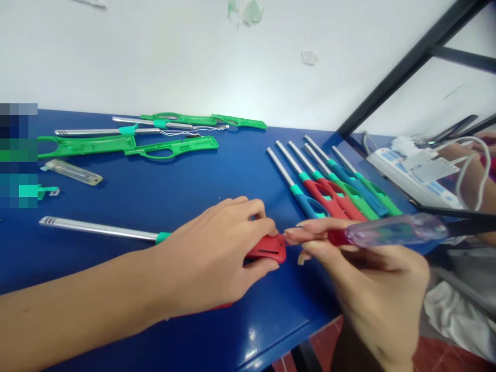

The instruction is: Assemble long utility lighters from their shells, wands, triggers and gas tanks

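My left hand (pixel 220 248) is closed over a red lighter (pixel 273 249) lying on the blue table (pixel 186 186). The lighter's long silver tube (pixel 101 229) with a teal collar sticks out to the left from under the hand, and its red end shows past my fingertips. My right hand (pixel 360 279) grips a screwdriver (pixel 395 231) with a clear handle and a red collar. Its thin shaft points left and meets the lighter's red end, partly hidden by my fingers. A bit of red also shows below my left wrist.
Several finished-looking lighters (pixel 341 192) in blue, red and green lie at the right. Green shell halves (pixel 174 147) with metal tubes lie at the back left, near a clear part (pixel 73 172). A power strip (pixel 414 178) and another person's arm (pixel 476 186) are far right.
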Action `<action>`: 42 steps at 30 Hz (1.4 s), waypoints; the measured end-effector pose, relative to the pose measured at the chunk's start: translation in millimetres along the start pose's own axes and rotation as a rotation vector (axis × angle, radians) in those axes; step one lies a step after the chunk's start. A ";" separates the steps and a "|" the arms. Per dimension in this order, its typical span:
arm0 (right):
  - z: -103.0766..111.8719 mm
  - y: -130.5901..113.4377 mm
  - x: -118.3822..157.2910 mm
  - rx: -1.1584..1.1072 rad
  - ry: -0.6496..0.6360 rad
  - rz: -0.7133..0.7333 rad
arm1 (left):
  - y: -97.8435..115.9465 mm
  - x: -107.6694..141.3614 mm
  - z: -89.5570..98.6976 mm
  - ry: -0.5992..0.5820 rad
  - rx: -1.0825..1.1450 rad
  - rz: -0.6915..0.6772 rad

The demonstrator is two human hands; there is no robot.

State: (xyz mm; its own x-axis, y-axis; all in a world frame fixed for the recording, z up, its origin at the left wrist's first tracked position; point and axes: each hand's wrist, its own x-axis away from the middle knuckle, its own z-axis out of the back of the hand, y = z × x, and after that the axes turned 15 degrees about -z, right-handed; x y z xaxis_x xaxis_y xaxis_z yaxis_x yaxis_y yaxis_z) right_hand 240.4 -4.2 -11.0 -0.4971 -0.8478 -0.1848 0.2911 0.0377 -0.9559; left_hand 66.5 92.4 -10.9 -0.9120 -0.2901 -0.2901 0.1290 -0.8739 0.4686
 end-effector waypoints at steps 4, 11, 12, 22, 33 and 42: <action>-1.8 -2.1 -4.8 0.036 -0.029 0.037 | -0.2 -0.1 0.5 -0.016 0.008 0.006; 4.9 4.6 -8.7 0.058 -0.096 0.028 | -1.1 0.7 1.0 0.005 0.017 0.017; 5.6 4.9 -8.6 0.057 -0.114 0.031 | -1.5 0.8 0.8 0.006 0.023 0.019; 9.0 6.3 -7.1 0.180 -0.041 0.056 | 3.1 0.6 -2.2 -0.041 0.024 0.000; 7.7 8.1 -7.4 0.110 -0.071 0.058 | 4.4 -0.3 -4.0 -0.040 0.016 -0.009; 8.5 9.6 -7.7 0.113 -0.083 0.116 | 5.3 0.9 -3.6 -0.017 0.037 -0.015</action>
State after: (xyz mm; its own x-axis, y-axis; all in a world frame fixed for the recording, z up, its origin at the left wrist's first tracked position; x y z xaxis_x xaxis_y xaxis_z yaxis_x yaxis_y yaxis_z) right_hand 254.0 -1.8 -16.8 -0.3871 -0.8822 -0.2681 0.4349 0.0817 -0.8968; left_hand 67.8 86.1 -11.7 -0.9204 -0.2701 -0.2828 0.1014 -0.8632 0.4946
